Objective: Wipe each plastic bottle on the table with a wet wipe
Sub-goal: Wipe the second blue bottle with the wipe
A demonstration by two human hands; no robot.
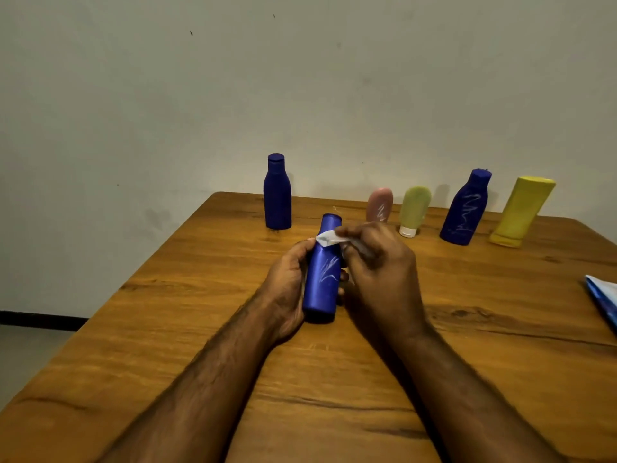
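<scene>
Over table (200, 329): L hand (287, 289) grips bottle (322, 282), R hand (377, 262) wipe (329, 238).

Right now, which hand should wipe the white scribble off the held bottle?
Right hand: it already pinches the wipe against the bottle near its neck, just above the scribble. The left hand grips the bottle and should probably keep steadying it.

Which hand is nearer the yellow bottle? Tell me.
Right. The right hand, pinching the wipe, is left of the yellow bottle; the left hand, gripping a blue bottle, is farther left.
</scene>
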